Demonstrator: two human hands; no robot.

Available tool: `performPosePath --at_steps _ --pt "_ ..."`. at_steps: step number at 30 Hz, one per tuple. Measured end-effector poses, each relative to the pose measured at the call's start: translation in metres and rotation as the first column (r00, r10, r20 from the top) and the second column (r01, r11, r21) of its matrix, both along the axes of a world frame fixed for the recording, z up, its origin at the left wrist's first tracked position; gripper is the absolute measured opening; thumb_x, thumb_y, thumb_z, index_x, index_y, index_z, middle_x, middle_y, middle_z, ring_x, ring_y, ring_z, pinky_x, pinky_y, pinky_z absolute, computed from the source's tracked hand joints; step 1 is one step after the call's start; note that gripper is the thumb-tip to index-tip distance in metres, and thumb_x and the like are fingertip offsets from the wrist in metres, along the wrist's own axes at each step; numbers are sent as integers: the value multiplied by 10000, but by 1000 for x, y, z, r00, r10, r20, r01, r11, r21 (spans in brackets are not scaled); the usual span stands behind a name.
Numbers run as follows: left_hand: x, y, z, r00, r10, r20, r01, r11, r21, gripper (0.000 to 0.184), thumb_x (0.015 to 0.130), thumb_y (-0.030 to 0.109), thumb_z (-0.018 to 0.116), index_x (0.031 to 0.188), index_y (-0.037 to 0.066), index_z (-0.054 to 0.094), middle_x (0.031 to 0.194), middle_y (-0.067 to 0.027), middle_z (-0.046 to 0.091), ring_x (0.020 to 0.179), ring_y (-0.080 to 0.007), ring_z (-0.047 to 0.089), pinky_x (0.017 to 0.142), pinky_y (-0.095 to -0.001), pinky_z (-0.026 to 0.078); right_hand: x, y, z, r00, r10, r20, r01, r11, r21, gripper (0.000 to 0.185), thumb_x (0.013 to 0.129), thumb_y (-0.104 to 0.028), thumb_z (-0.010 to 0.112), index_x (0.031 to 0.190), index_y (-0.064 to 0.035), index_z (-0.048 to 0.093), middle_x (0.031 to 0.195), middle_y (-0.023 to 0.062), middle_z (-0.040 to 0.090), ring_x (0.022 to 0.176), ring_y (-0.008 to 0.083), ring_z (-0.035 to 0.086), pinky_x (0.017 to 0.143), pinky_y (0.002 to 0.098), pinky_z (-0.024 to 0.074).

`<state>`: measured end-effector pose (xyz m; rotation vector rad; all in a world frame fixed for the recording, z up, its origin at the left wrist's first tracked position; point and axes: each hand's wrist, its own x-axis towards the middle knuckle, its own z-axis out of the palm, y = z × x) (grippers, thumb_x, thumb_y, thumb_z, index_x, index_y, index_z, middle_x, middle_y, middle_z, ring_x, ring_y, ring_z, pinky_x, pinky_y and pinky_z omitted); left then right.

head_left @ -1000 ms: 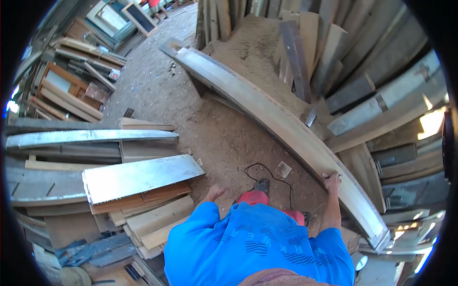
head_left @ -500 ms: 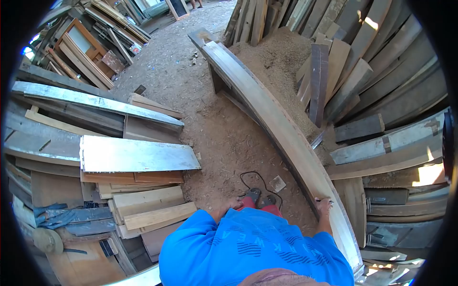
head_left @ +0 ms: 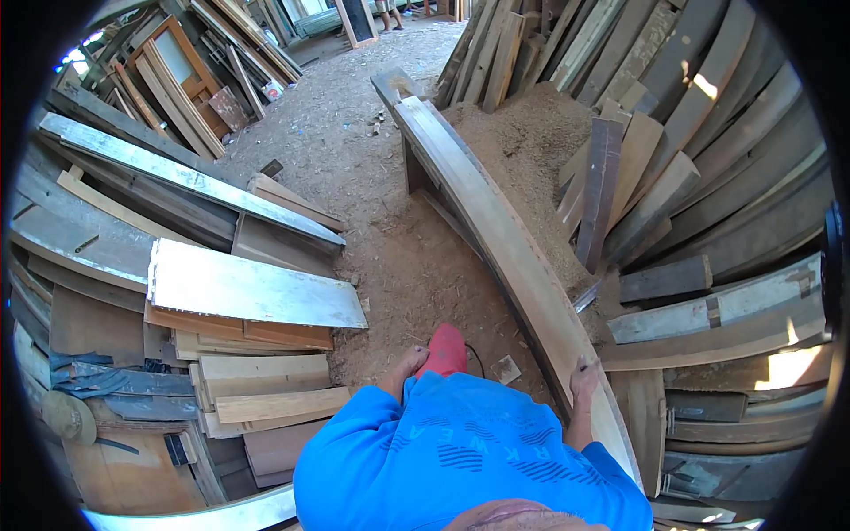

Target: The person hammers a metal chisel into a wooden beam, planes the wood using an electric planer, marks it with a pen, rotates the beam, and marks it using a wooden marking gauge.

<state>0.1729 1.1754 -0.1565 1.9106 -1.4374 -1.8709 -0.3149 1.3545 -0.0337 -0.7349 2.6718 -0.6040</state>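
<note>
My right hand (head_left: 584, 380) rests on the top face of a long wooden plank (head_left: 509, 226), near its closer end, with the fingers curled in. Something small and dark shows at the fingertips, too tiny to name. The plank runs away from me on a bench-like wooden support (head_left: 416, 173). Beside my raised knee in red trousers (head_left: 445, 350) is my left hand (head_left: 413, 359); its fingers are too small and partly hidden to judge.
Stacked boards, topped by a whitish panel (head_left: 252, 283), lie on my left. Upright timbers (head_left: 602, 195) lean at the right, beside a sawdust heap (head_left: 509, 142). A dark cord (head_left: 476, 358) lies on the dirt floor near my feet. A person's legs (head_left: 388, 13) show far off.
My red-clad knee has come up and forward, covering the feet. My right hand has shifted slightly left and up in the view, still on the plank. My left hand has moved up a little.
</note>
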Motion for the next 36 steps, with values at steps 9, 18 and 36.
performPosePath --at_steps 9,18,36 --pt "-64 -258 39 954 259 -149 -274 958 -87 474 976 362 641 1259 -12 582 967 -57 657 850 -165 588 694 -352 501 58 -325 58 897 441 16 -365 760 -538 384 1017 -287 564 1244 22 576 1078 216 655 1003 323 638 920 419 487" --pt "-129 -650 93 911 402 -93 -407 840 -358 1007 890 549 669 1567 -40 211 1507 -335 421 1395 -432 452 1143 -457 384 160 -755 68 811 584 -22 -410 542 -734 330 1005 -245 566 1177 28 635 901 136 702 845 188 671 784 334 529" --pt "-175 -800 97 852 521 -53 -441 660 -608 989 878 293 738 1577 -51 129 1538 -330 335 1422 -478 336 1190 -523 258 239 -1163 15 644 765 16 -578 501 -644 219 949 -178 615 962 19 710 872 92 721 819 151 664 776 304 533"
